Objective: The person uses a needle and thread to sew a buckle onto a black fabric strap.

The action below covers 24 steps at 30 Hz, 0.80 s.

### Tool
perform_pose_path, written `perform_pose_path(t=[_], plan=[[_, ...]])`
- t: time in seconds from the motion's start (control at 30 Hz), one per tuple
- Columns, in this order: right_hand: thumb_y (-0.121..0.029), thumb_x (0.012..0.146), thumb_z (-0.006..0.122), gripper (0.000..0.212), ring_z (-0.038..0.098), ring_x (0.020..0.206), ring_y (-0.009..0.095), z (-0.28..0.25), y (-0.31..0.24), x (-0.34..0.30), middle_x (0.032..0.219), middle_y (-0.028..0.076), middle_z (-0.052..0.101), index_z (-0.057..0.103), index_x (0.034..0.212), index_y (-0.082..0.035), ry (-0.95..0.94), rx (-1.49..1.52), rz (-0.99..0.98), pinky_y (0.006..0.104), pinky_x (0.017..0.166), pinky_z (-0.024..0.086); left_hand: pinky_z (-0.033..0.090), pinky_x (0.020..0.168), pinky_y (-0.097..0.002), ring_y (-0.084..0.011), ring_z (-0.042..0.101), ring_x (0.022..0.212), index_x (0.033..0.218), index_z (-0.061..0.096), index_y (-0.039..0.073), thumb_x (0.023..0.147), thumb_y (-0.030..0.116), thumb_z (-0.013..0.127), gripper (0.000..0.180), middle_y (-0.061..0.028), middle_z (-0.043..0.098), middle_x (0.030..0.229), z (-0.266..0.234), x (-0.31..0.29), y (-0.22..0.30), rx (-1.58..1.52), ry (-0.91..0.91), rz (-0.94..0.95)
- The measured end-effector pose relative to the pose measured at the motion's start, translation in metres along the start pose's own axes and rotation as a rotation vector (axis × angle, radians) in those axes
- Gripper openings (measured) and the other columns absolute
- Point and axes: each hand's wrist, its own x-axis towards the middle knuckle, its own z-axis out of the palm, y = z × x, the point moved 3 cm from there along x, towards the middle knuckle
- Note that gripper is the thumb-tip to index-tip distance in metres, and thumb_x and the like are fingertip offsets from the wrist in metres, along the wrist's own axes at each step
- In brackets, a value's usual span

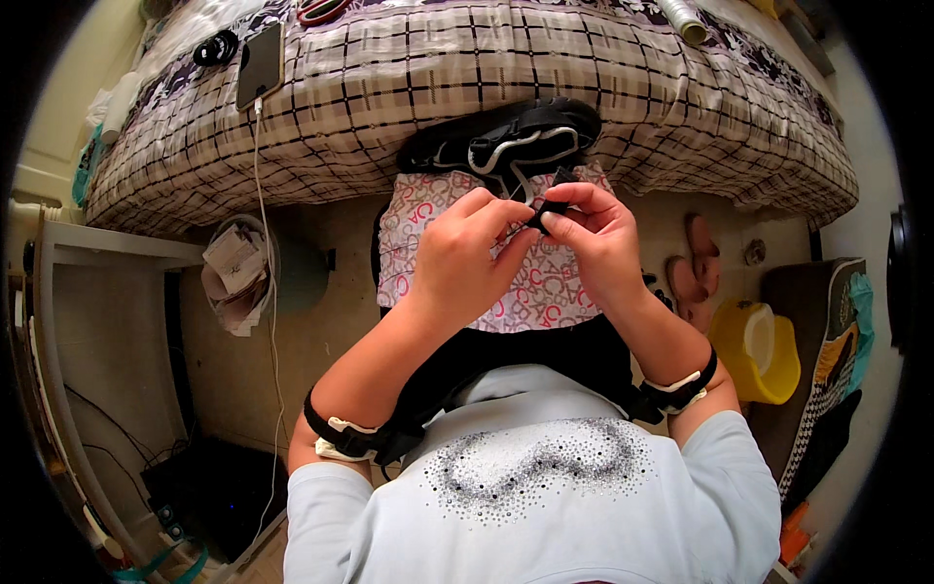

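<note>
Left fingers and right fingers are gripping a small black strap, pinching it above a printed cloth that is covering the lap. Just beyond them, a pale-edged black bundle is lying by the bed, a grey band trailing toward the fingers; whether the strap is joining it, I cannot tell. Farther ahead and left, a phone is resting on the bed near a black coil, its white cable hanging past a bin at the fingers' left. That bin is holding papers. Ahead and right, a pale roll is lying on the bed. Right of the fingers, pink slippers are resting on the floor; nearer the body, a yellow tub is holding something pale, and a dark case is standing beside it.
</note>
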Motion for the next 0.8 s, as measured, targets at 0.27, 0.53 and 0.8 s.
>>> perform_pose_path(t=[0.27,0.53,0.8], plan=[[0.003,0.079,0.064,0.021,0.057,0.072,0.004,0.005,-0.003,-0.001,0.085,0.001,0.064,0.062,0.1,0.0,-0.034,-0.08,-0.039,0.0169,0.063,0.045,0.046,0.052,-0.0306,-0.0208,0.058,0.057,0.076,0.061,0.001,0.073,0.0,0.065,0.006,-0.0083,0.056,0.069,-0.003,0.005,-0.001,-0.14,0.006,-0.127],[0.004,0.079,0.064,0.021,0.058,0.071,0.005,-0.004,-0.003,0.001,0.085,0.002,0.064,0.062,0.1,0.0,0.042,-0.068,-0.066,0.0176,0.063,0.047,0.033,0.05,-0.0228,-0.0105,0.042,0.056,0.077,0.059,0.002,0.072,-0.004,0.063,0.009,-0.0016,0.047,0.066,-0.055,-0.025,-0.007,-0.392,-0.246,-0.148],[0.004,0.079,0.065,0.021,0.058,0.071,0.005,0.001,0.001,-0.005,0.085,0.002,0.064,0.062,0.099,0.0,-0.003,-0.099,-0.053,0.0178,0.064,0.047,0.037,0.052,-0.0224,-0.0077,0.047,0.057,0.072,0.058,-0.002,0.073,-0.001,0.062,0.003,-0.0026,0.052,0.068,-0.144,-0.132,-0.111,0.272,0.026,-0.673]])
